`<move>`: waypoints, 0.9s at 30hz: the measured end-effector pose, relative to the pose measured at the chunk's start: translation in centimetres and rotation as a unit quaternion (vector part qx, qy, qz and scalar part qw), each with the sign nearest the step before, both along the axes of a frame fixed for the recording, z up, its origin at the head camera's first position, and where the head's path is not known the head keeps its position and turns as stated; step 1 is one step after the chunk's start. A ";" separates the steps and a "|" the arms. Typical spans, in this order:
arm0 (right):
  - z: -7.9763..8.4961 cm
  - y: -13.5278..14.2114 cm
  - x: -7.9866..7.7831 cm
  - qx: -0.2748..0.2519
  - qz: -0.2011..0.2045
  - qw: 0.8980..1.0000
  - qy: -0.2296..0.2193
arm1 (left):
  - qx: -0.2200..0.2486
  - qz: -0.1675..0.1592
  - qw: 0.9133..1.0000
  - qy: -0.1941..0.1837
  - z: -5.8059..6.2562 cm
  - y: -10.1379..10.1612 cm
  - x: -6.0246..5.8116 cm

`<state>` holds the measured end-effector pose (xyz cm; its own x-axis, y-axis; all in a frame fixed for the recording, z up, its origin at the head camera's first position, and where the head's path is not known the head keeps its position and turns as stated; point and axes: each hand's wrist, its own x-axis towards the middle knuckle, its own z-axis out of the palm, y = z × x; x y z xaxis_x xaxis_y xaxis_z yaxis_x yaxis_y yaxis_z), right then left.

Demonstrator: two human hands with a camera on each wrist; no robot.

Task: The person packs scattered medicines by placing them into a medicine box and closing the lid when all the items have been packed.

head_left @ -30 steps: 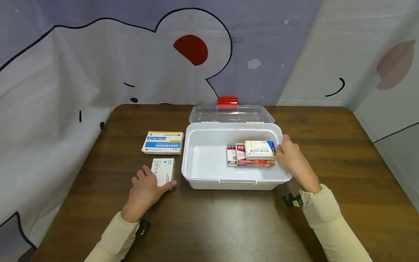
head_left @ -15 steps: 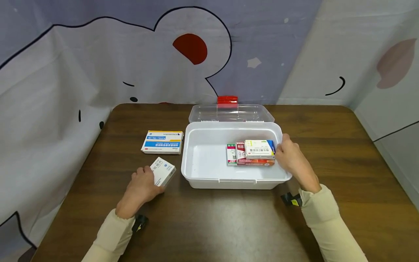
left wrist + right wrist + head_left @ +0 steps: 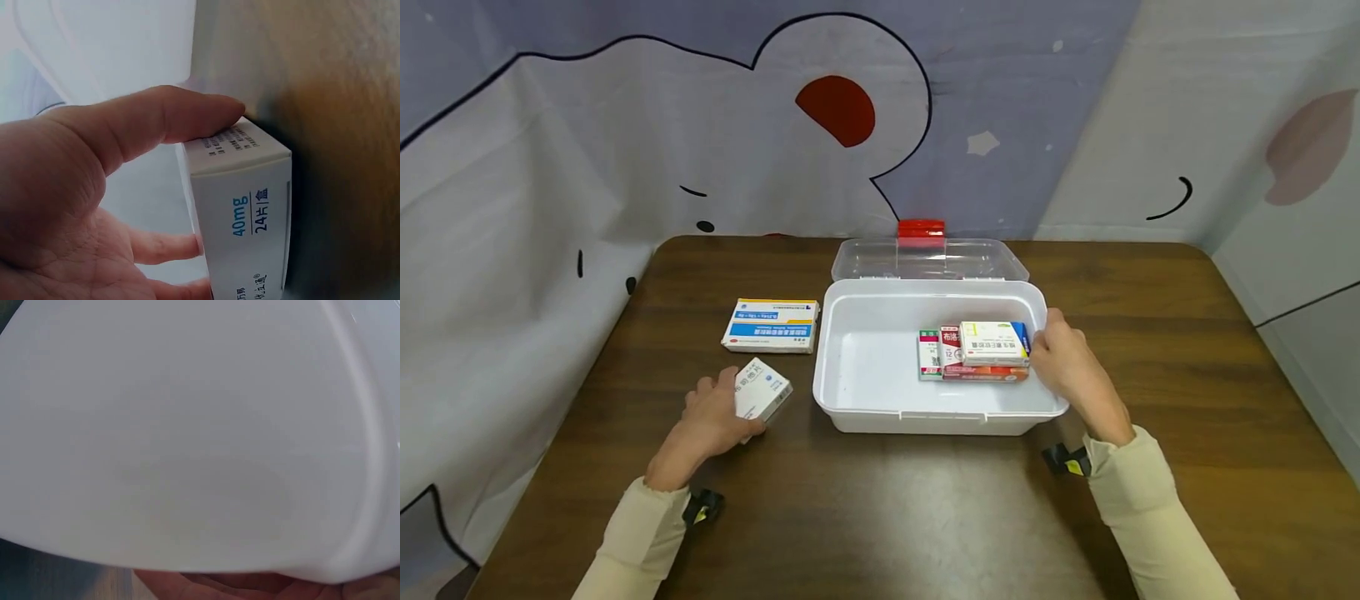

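My left hand (image 3: 707, 419) pinches a small white medicine box (image 3: 762, 388) between thumb and fingers, left of the white plastic storage box (image 3: 910, 423). In the left wrist view, the thumb lies on one narrow side of the medicine box (image 3: 240, 206), with fingertips at another face; "40mg" is printed on the side facing the camera. At the storage box's right end, my right hand (image 3: 1067, 358) grips the rim. The right wrist view is mostly filled by the storage box's white wall (image 3: 187, 437), with part of the hand (image 3: 237, 586) below it.
Inside the storage box, several medicine boxes (image 3: 985, 373) are stacked at the right. Its clear lid (image 3: 977, 260) with a red latch (image 3: 921, 228) hangs open at the back. A blue-and-white medicine box (image 3: 772, 326) lies on the wooden table (image 3: 880, 517) to the left.
My left hand has taken hold of the white medicine box, turned it at an angle and moved it a little left. The right hand has stayed at the rim.
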<state>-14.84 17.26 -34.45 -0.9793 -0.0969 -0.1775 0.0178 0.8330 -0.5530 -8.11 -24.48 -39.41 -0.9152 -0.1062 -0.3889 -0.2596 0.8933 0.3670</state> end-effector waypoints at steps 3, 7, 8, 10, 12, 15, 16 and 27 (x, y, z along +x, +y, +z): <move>0.0 0.0 0.1 -0.002 0.000 1.000 0.004 | 0.007 -0.002 1.000 -0.017 0.4 -0.6 -0.2; -0.1 0.0 0.1 -0.007 -0.002 1.000 0.003 | 0.010 0.000 1.000 -0.020 1.2 -1.2 -0.7; -0.2 0.1 0.1 -0.007 -0.003 1.000 0.001 | 0.009 -0.002 1.000 -0.016 1.5 -1.3 -0.9; -0.2 0.1 0.1 -0.010 -0.005 1.000 -0.007 | 0.010 -0.004 1.000 -0.009 2.1 -1.6 -1.3; -0.1 0.1 0.1 -0.012 -0.008 1.000 -0.014 | 0.012 -0.013 1.000 0.004 2.7 -1.7 -1.5; -0.1 0.0 0.1 -0.014 -0.010 1.000 -0.016 | 0.014 -0.030 0.999 0.028 3.6 -1.9 -1.8; -0.1 0.0 0.1 -0.015 -0.010 1.000 -0.016 | 0.016 -0.037 0.999 0.036 3.9 -1.9 -1.8; -0.1 -0.1 0.0 -0.010 -0.010 1.000 -0.010 | 0.016 -0.124 0.988 0.087 8.9 -2.2 -2.6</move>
<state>-14.79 17.16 -34.54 -0.9773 -0.0809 -0.1957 0.0458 0.8213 -0.5687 -10.76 -26.64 -30.55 -0.9647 0.1391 -0.2236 0.0345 0.9086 0.4163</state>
